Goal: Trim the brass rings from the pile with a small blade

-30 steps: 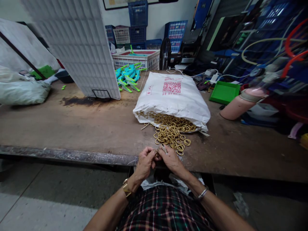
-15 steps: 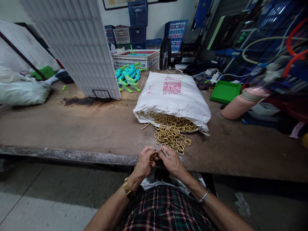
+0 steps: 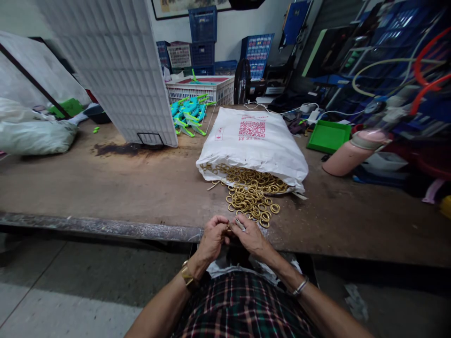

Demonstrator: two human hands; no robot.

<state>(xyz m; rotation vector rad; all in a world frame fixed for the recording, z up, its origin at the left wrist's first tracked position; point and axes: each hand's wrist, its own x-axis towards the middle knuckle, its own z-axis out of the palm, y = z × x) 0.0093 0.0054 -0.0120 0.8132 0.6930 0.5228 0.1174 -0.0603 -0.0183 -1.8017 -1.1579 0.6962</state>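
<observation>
My left hand [image 3: 212, 237] is closed at the table's front edge, its thumb and fingertips pinched on a brass-coloured ring [image 3: 229, 227] that is mostly hidden by the fingers. Against it sits my right hand [image 3: 249, 235], closed around a small silvery metal tool [image 3: 240, 224]; its exact kind does not show. Just beyond both hands lies a loose pile of brass-coloured rings [image 3: 246, 198]. They spill from the open mouth of a white woven sack [image 3: 260, 155] with a red printed code, lying on its side.
A white ribbed panel [image 3: 120, 70] stands on the wooden table [image 3: 141, 188] at left, with teal and green plastic pieces [image 3: 190, 115] behind it. To the right are a green tray [image 3: 328, 136] and a pink bottle [image 3: 352, 155]. A fan [image 3: 243, 80] and stacked crates [image 3: 203, 42] stand farther back.
The rings in my left hand, plainly visible before, are now mostly covered by the fingers. Both hands stay close together at the table edge. The view has shifted slightly.
</observation>
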